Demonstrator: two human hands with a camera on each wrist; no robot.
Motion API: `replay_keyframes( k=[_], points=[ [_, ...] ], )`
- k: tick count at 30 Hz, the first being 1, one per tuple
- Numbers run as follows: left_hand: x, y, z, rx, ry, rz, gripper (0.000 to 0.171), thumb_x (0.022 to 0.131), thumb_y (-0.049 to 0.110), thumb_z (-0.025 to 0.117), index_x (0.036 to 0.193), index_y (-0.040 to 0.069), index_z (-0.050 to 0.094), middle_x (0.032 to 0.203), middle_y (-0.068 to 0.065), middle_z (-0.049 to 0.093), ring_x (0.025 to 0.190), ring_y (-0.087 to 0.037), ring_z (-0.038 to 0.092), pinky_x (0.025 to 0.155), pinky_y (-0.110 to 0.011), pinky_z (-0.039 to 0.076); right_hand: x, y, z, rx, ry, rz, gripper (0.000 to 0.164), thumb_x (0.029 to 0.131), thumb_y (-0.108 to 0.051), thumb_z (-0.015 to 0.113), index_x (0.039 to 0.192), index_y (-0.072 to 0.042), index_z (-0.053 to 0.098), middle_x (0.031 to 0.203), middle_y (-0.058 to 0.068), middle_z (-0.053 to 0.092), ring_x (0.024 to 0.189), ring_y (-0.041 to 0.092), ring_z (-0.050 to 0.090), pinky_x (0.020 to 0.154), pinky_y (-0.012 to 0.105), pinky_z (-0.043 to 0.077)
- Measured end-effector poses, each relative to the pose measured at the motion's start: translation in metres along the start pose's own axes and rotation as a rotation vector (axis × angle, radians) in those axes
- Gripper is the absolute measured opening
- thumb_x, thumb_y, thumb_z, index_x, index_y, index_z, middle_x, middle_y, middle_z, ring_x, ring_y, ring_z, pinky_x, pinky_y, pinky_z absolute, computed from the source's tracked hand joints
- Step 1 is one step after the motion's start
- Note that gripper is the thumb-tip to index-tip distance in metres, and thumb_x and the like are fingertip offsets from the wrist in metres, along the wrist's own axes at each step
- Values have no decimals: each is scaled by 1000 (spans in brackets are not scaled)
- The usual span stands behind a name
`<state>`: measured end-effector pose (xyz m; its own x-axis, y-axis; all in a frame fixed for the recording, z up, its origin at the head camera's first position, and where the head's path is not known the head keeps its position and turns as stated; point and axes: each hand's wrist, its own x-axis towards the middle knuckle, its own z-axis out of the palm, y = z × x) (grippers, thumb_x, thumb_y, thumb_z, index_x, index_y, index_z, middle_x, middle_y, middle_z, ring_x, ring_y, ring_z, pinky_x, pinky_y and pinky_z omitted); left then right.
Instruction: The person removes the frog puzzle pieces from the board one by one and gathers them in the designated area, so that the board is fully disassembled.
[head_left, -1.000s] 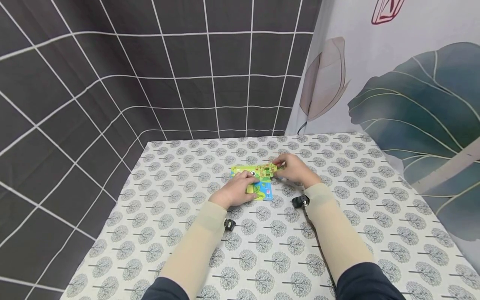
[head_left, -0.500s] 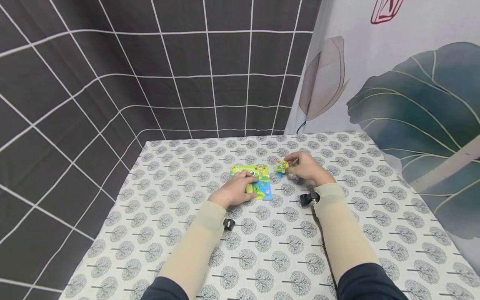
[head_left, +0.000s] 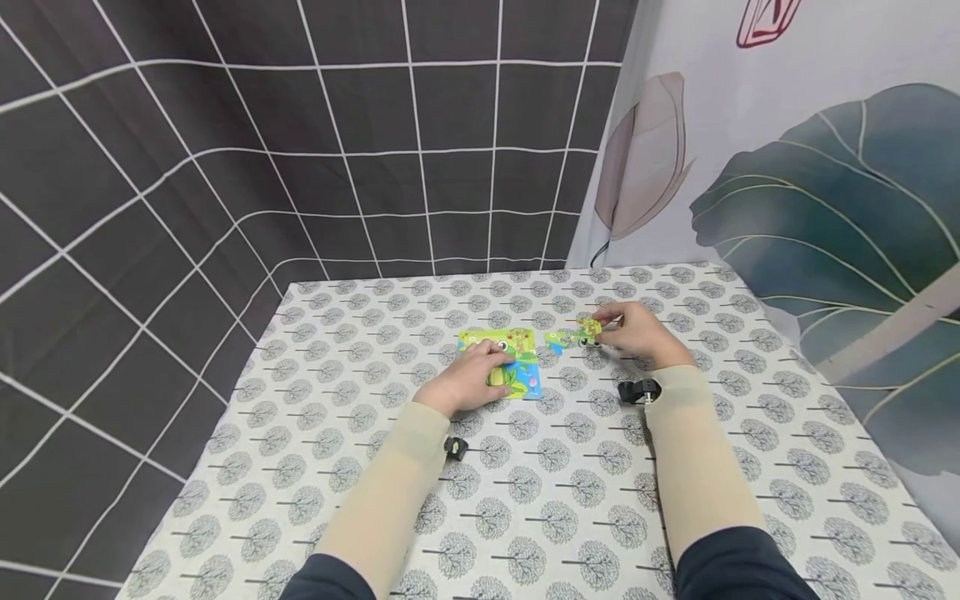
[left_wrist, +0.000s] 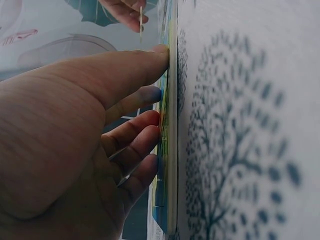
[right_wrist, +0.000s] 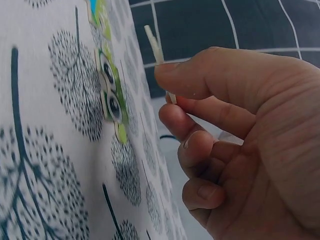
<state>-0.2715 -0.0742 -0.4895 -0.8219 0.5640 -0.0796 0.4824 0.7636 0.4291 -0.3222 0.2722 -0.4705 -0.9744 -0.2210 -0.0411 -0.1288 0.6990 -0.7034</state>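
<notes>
A thin, colourful jigsaw board (head_left: 529, 380) in green and blue, with a cartoon eye at its top, lies flat on the table. My left hand (head_left: 468, 379) rests on it; in the left wrist view the fingertips (left_wrist: 150, 135) press its face. To the board's right, my right hand (head_left: 639, 335) pinches a flat yellow-green puzzle piece (head_left: 589, 327) between thumb and fingers. The right wrist view has this held piece (right_wrist: 154, 42) edge-on, raised off the cloth. Beneath and beside it lie loose pieces (head_left: 559, 342), one with two cartoon eyes (right_wrist: 113, 95).
A white cloth (head_left: 555, 492) with printed trees covers the table. Behind hangs a dark curtain with white grid lines (head_left: 375, 183); a leaf-printed curtain (head_left: 832, 192) is at the right. Black camera mounts (head_left: 637, 392) are strapped at both wrists.
My right hand has moved right, away from the board, with its piece. Loose pieces now show on the cloth beside the board. My left hand has stayed on the board.
</notes>
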Motion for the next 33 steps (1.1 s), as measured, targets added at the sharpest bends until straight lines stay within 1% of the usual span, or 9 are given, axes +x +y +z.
replay_keyframes(
  k=[2, 5, 11, 16, 20, 23, 28, 31, 33],
  points=[
    [0, 0, 0, 0, -1, 0, 62, 97, 42, 73, 154, 23, 54, 153, -2, 47, 141, -24, 44, 121, -49, 36, -2, 3, -2, -9, 5, 2, 43, 90, -14, 78, 131, -4, 70, 118, 15, 69, 96, 27, 62, 74, 33, 55],
    [-1, 0, 0, -2, -1, 1, 62, 97, 42, 73, 153, 23, 54, 152, -2, 48, 140, -24, 44, 121, -49, 36, -5, 7, -7, -10, 1, 14, 45, 90, -14, 78, 132, -2, 68, 119, 17, 69, 99, 29, 62, 79, 35, 55],
    [-1, 0, 0, -3, 2, 3, 62, 98, 42, 73, 153, 22, 54, 152, -2, 48, 140, -25, 44, 121, -49, 36, -11, 19, -15, -32, -14, 59, 50, 91, -18, 79, 136, -2, 66, 121, 16, 66, 103, 30, 60, 83, 37, 52],
    [-1, 0, 0, -6, 1, -2, 62, 98, 42, 73, 153, 22, 54, 152, -2, 48, 140, -25, 45, 121, -49, 36, -13, 28, -20, -35, -16, 54, 49, 90, -17, 79, 135, 1, 66, 122, 20, 67, 105, 32, 61, 88, 43, 53],
    [-1, 0, 0, -10, -1, -2, 62, 98, 42, 73, 153, 22, 54, 152, -2, 48, 140, -25, 45, 121, -49, 36, -14, 35, -22, -43, -28, 52, 51, 89, -16, 80, 135, 2, 66, 128, 21, 66, 108, 32, 62, 94, 43, 51],
    [-1, 1, -1, -13, 0, -1, 63, 97, 42, 73, 154, 22, 54, 151, -3, 48, 140, -25, 45, 121, -49, 36, -15, 39, -24, -29, -35, 64, 53, 88, -16, 80, 136, 2, 66, 128, 21, 66, 107, 31, 62, 91, 39, 53],
    [-1, 1, -1, -11, 1, 0, 63, 97, 42, 73, 154, 22, 54, 152, -3, 47, 140, -25, 44, 122, -49, 36, -17, 41, -26, -18, -34, 86, 54, 88, -18, 81, 136, 2, 66, 117, 18, 69, 97, 26, 64, 79, 32, 55],
    [-1, 0, 0, -11, -1, -2, 63, 97, 43, 73, 154, 23, 53, 152, -2, 47, 141, -25, 44, 122, -49, 36, -17, 42, -26, -27, -36, 89, 52, 88, -17, 82, 134, 2, 67, 116, 18, 70, 94, 23, 64, 77, 31, 55],
    [-1, 0, 0, -14, 0, -3, 63, 97, 43, 73, 154, 23, 53, 152, -2, 47, 141, -25, 44, 122, -49, 36, -17, 43, -26, -34, -39, 87, 51, 88, -16, 82, 134, 2, 67, 116, 18, 70, 94, 23, 65, 78, 31, 55]
  ],
)
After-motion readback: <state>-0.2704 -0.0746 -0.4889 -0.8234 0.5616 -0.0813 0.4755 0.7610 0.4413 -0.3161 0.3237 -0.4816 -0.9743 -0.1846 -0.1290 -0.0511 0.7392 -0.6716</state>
